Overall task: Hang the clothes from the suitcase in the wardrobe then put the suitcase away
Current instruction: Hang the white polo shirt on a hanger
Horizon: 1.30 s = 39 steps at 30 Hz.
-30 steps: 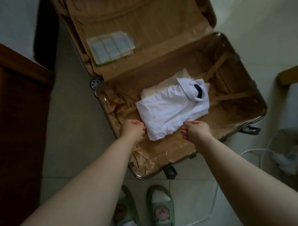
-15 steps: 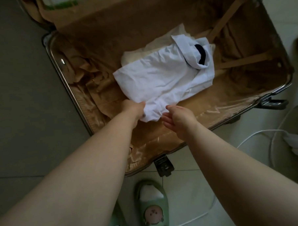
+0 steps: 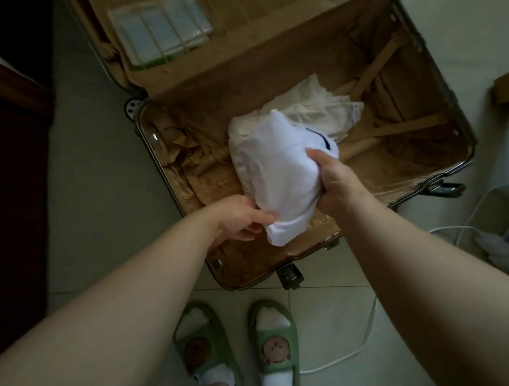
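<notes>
white shirt comes up out of the suitcase

white cloth that lay flat and folded on the case lining half a second ago is now bunched and raised: the white shirt (image 3: 278, 174) sits gathered between both hands above the open suitcase (image 3: 391, 146). the right hand (image 3: 331, 180) is clenched around the shirt's upper right side, thumb on top near the dark collar trim, while the left hand (image 3: 242, 219) pinches the lower edge from below and to the left. where the hands were only touching the hem a moment before, they now carry the garment's weight.

beyond the hands, a cream garment (image 3: 311, 108) that was underneath is now uncovered and lies loose on the lining, so at least one more piece waits to be hung. a clear packet (image 3: 158, 30) rests in the lid, far beyond the left hand. as a judgement, the task is early: the first shirt is out but not yet on a hanger, and no wardrobe is in view.
</notes>
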Each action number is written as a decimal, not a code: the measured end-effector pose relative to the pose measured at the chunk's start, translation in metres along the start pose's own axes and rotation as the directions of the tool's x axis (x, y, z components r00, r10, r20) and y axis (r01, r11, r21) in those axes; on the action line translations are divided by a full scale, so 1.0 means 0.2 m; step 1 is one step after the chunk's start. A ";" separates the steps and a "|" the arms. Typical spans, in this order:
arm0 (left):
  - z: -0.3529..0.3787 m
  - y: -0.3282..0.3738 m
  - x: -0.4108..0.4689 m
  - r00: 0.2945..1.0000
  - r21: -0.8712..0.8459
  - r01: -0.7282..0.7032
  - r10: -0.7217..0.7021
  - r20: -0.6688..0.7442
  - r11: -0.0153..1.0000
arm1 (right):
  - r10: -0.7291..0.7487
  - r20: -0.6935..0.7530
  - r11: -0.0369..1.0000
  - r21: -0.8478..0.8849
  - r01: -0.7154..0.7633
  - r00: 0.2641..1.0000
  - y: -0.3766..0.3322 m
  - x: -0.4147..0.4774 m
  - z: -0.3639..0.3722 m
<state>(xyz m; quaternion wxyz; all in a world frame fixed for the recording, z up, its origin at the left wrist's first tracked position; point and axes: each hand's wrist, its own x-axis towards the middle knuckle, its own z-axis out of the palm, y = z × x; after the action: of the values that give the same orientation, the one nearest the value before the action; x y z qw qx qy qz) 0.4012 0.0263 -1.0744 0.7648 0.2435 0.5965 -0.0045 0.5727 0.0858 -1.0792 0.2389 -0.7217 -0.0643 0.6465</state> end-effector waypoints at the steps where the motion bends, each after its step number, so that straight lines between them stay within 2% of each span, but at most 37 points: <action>1: 0.00 -0.01 -0.02 0.992 0.031 0.030 -0.026 -0.121 0.999 | -0.012 0.070 0.998 -0.055 0.015 0.997 -0.02 -0.04 0.01; 2: 0.00 -0.01 -0.03 0.968 -0.004 0.034 -0.034 -0.248 0.999 | -0.022 0.151 0.994 -0.105 0.038 0.988 -0.03 -0.09 0.03; 3: -0.01 0.00 -0.05 0.933 -0.108 -0.019 -0.022 -0.360 0.994 | -0.016 0.229 0.985 -0.164 0.054 0.973 -0.03 -0.14 0.04; 5: -0.04 0.06 -0.13 0.846 -0.389 -0.225 -0.019 -0.533 0.894 | 0.017 0.329 0.946 -0.310 0.091 0.944 -0.05 -0.23 0.08; 6: -0.07 0.10 -0.17 0.819 -0.507 -0.313 -0.042 -0.572 0.803 | 0.014 0.340 0.913 -0.388 0.127 0.940 -0.05 -0.26 0.09; 7: -0.10 0.14 -0.21 0.824 -0.592 -0.377 -0.034 -0.566 0.712 | -0.005 0.334 0.858 -0.483 0.175 0.943 -0.07 -0.30 0.11; 8: -0.13 0.18 -0.26 0.850 -0.654 -0.413 0.010 -0.527 0.634 | -0.016 0.333 0.788 -0.576 0.217 0.943 -0.08 -0.34 0.13; 9: -0.16 0.21 -0.30 0.876 -0.683 -0.418 0.068 -0.477 0.599 | -0.029 0.337 0.724 -0.642 0.252 0.941 -0.09 -0.37 0.14; 12: -0.21 0.27 -0.39 0.917 -0.631 -0.363 0.144 -0.371 0.686 | -0.088 0.385 0.600 -0.716 0.358 0.919 -0.11 -0.44 0.17; 15: -0.21 0.30 -0.46 0.899 -0.466 -0.348 0.150 -0.410 0.813 | -0.085 0.413 0.553 -0.737 0.388 0.907 -0.14 -0.48 0.18; 16: -0.20 0.31 -0.49 0.877 -0.395 -0.355 0.156 -0.454 0.847 | -0.079 0.406 0.565 -0.734 0.377 0.910 -0.14 -0.49 0.18; 18: -0.17 0.32 -0.53 0.832 -0.281 -0.408 0.228 -0.505 0.868 | -0.100 0.361 0.672 -0.663 0.331 0.927 -0.15 -0.51 0.17; 21: -0.12 0.34 -0.58 0.813 -0.168 -0.458 0.335 -0.477 0.873 | -0.221 0.278 0.836 -0.440 0.329 0.935 -0.22 -0.56 0.18; 23: -0.10 0.36 -0.62 0.808 -0.056 -0.451 0.380 -0.450 0.891 | -0.248 0.352 0.888 -0.291 0.357 0.903 -0.28 -0.60 0.21; 25: -0.09 0.40 -0.66 0.811 0.007 -0.465 0.429 -0.399 0.885 | -0.249 0.449 0.877 -0.271 0.397 0.858 -0.31 -0.63 0.24; 28: -0.10 0.47 -0.74 0.803 -0.024 -0.508 0.463 -0.375 0.861 | -0.217 0.454 0.794 -0.433 0.426 0.865 -0.37 -0.70 0.29; 30: -0.12 0.49 -0.77 0.761 0.010 -0.498 0.443 -0.474 0.867 | -0.233 0.477 0.743 -0.475 0.471 0.848 -0.41 -0.76 0.31; 32: -0.15 0.50 -0.84 0.699 0.080 -0.450 0.407 -0.587 0.889 | -0.236 0.482 0.747 -0.466 0.475 0.844 -0.45 -0.85 0.33; 35: -0.19 0.51 -0.96 0.618 0.245 -0.223 0.331 -0.713 0.944 | -0.260 0.427 0.809 -0.393 0.437 0.866 -0.51 -0.97 0.37; 37: -0.18 0.54 -1.07 0.634 0.149 -0.109 0.184 -0.751 0.983 | -0.262 0.415 0.863 -0.303 0.404 0.871 -0.57 -1.07 0.41; 39: -0.17 0.58 -1.22 0.736 -0.136 -0.156 0.023 -0.676 0.978 | -0.256 0.414 0.883 -0.267 0.385 0.874 -0.64 -1.18 0.45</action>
<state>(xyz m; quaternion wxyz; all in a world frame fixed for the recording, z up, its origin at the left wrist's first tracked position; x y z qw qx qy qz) 0.3343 0.0719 -0.8147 0.5172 0.1857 0.8168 0.1754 0.4765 0.1270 -0.8160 0.1996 -0.5972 -0.3392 0.6989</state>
